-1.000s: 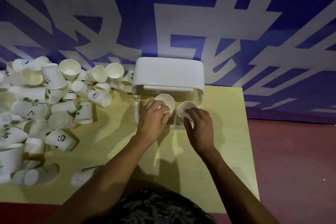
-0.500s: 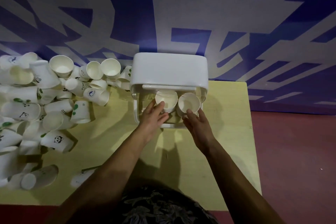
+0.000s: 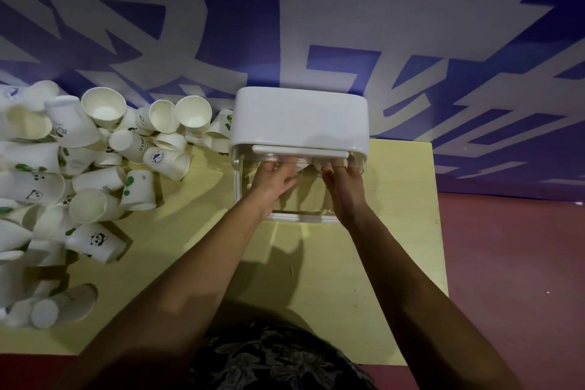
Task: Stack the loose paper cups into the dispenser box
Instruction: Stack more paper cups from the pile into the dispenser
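Observation:
The dispenser box has a white lid and a clear body and stands at the back of the yellow table. My left hand and my right hand reach side by side into its open front, fingers stretched up under the lid. Between the fingertips only a sliver of a white paper cup shows; the rest of the cups inside is hidden by the lid and my hands. A big heap of loose paper cups, some printed with pandas, lies to the left.
A blue wall with large white shapes rises right behind the box. The table's right edge drops to a red floor. Two cups lie on their sides near the front left.
Both hands have moved away from me, deeper into the box. The two cups whose open mouths showed at its front are now pushed back under the lid, almost out of sight.

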A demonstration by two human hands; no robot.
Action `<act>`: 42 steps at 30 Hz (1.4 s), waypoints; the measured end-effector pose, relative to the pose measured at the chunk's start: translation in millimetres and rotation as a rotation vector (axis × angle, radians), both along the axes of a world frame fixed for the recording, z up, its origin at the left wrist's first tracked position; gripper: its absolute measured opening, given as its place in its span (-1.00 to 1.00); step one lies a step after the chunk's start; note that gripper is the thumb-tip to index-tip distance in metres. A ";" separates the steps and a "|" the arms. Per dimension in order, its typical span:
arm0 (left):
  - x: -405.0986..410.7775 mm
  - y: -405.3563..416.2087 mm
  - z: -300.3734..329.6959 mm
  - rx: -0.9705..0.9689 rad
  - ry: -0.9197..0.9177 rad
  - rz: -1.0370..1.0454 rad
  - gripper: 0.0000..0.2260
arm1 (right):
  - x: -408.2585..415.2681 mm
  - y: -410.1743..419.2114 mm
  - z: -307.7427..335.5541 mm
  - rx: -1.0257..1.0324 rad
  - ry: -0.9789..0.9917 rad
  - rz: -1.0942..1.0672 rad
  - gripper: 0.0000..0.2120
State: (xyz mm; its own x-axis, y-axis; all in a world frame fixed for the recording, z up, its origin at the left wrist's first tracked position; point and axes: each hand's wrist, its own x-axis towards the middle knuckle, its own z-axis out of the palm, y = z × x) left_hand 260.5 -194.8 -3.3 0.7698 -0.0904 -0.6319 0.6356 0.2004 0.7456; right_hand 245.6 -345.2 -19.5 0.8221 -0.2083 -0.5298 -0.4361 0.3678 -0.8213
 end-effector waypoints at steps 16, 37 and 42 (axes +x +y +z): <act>-154.9 180.1 4.7 1.028 -0.320 -0.279 -0.76 | -128.6 97.8 -8.3 -0.427 0.168 0.615 -0.90; -255.1 366.0 -23.4 1.288 -0.318 -0.583 -0.71 | -232.4 326.9 -43.1 -0.409 0.420 0.677 -0.89; -255.4 408.4 -24.3 1.466 -0.251 -0.513 -0.55 | -230.8 349.4 -33.7 -0.365 0.406 0.603 -0.91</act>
